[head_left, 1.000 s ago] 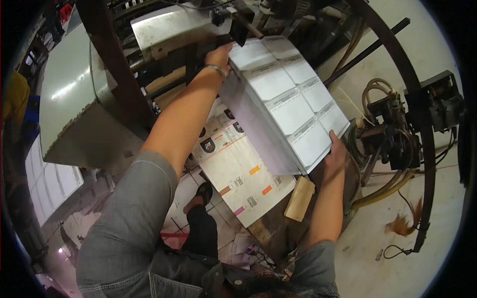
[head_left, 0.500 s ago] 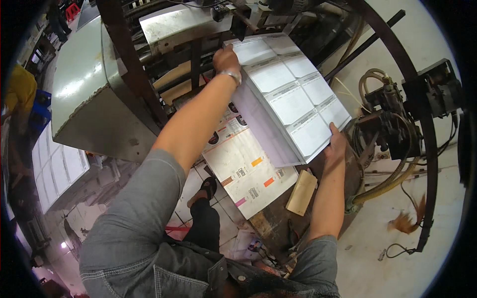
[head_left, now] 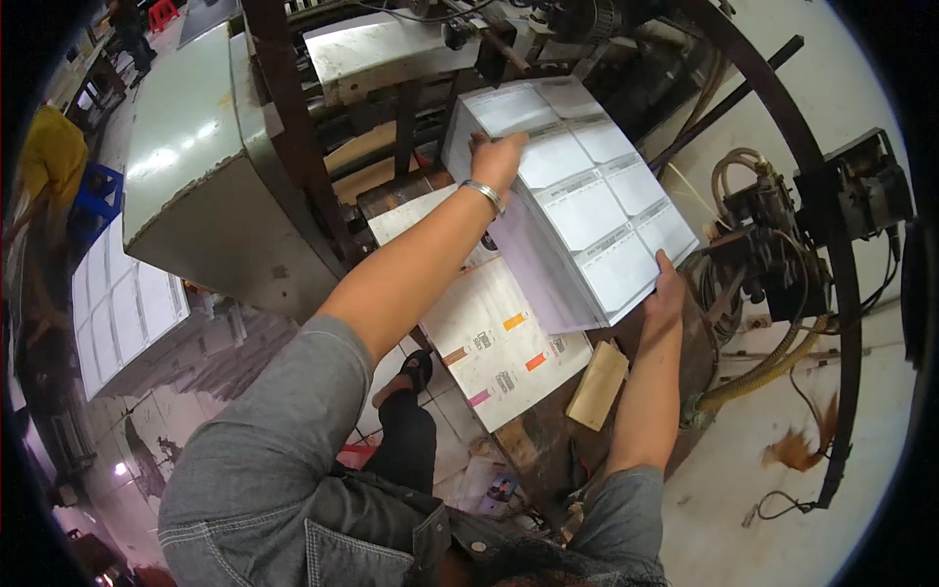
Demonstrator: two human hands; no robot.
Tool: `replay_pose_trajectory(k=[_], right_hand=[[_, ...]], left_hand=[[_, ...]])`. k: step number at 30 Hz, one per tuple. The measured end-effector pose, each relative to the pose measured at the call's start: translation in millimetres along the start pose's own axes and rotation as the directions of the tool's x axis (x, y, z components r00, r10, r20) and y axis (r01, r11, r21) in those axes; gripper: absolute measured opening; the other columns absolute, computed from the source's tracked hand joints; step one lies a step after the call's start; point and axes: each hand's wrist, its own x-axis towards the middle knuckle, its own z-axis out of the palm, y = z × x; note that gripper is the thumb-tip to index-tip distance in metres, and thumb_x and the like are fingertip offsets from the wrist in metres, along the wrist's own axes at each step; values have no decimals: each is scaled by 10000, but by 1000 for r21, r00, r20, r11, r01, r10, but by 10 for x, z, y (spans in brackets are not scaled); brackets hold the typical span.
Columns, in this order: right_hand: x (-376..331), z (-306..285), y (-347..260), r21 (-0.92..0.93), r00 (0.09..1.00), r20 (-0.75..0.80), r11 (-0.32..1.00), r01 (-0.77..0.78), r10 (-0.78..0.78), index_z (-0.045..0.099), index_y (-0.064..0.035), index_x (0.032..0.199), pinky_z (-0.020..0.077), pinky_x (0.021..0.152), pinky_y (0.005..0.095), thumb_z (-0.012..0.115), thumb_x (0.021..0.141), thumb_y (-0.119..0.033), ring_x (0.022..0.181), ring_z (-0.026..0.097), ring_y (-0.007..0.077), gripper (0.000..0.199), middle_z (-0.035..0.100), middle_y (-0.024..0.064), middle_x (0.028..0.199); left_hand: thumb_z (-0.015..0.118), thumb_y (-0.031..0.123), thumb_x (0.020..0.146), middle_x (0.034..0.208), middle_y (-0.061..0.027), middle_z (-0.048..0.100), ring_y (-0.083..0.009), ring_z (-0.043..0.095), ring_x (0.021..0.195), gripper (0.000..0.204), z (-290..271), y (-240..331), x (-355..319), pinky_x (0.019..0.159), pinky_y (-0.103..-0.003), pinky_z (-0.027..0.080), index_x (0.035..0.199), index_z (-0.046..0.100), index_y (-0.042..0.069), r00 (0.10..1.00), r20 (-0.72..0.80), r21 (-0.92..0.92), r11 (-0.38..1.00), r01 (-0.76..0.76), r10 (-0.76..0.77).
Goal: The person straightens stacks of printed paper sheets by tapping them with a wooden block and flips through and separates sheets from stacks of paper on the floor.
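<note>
A tall stack of printed sheets (head_left: 590, 217), white on top with a grid of boxed forms and pale lilac down its side, stands tilted in the view before me. My left hand (head_left: 501, 162) lies at its left long edge, fingers curled against the paper. At the near right corner my right hand (head_left: 667, 290) grips the stack, thumb up on the edge and the other fingers mostly hidden. Beneath the stack is a printed board (head_left: 460, 344) with small coloured marks. A wooden block (head_left: 598, 387) lies beside that board, near my right forearm.
A grey-green machine housing (head_left: 186, 176) rises at the left, with another stack of printed sheets (head_left: 127, 308) below it. Dark machine parts with hoses (head_left: 773, 249) stand at the right, under a curved dark bar (head_left: 804, 137). A person in yellow (head_left: 54, 147) is at the far left.
My left hand has slid from the stack's far left corner nearer along its left edge. My right hand keeps its place at the near right corner. The view has shifted slightly.
</note>
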Motion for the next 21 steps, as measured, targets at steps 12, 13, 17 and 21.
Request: replay_pose_trajectory(k=[12, 13, 17, 21], right_hand=[[159, -77, 8, -104, 997, 14, 992, -72, 74, 377, 58, 1308, 477, 905, 393, 526, 909, -161, 1065, 558, 283, 479, 515, 174, 1235], [154, -308, -89, -123, 999, -12, 992, -41, 40, 373, 48, 1314, 479, 901, 395, 522, 911, -163, 1065, 558, 283, 479, 509, 174, 1240], [137, -109, 67, -83, 987, 113, 991, -103, 112, 369, 43, 1316, 491, 870, 389, 530, 907, -178, 1060, 560, 277, 491, 500, 172, 1249], [21, 55, 88, -235, 988, 144, 968, 87, -54, 413, 64, 1275, 501, 822, 375, 545, 897, -188, 1034, 572, 266, 474, 524, 170, 1219]], left_hand=[[636, 261, 782, 1291, -177, 475, -253, 391, 1217, 588, 84, -86, 106, 1041, -358, 255, 1221, 462, -89, 998, 61, -11, 1000, 25, -24], [626, 251, 792, 1267, -183, 489, -256, 415, 1188, 563, 310, -34, -153, 1028, -356, 272, 1204, 469, -100, 993, 88, -8, 997, 83, -82], [607, 235, 807, 1252, -209, 487, -264, 454, 1141, 538, 159, -258, 320, 1008, -349, 301, 1190, 468, -115, 989, -147, 99, 995, 10, 4], [480, 309, 821, 1522, -154, -65, -258, -49, 1410, 883, -29, -409, 541, 1143, -369, 47, 1427, -84, 2, 994, 104, 163, 986, 19, -37]])
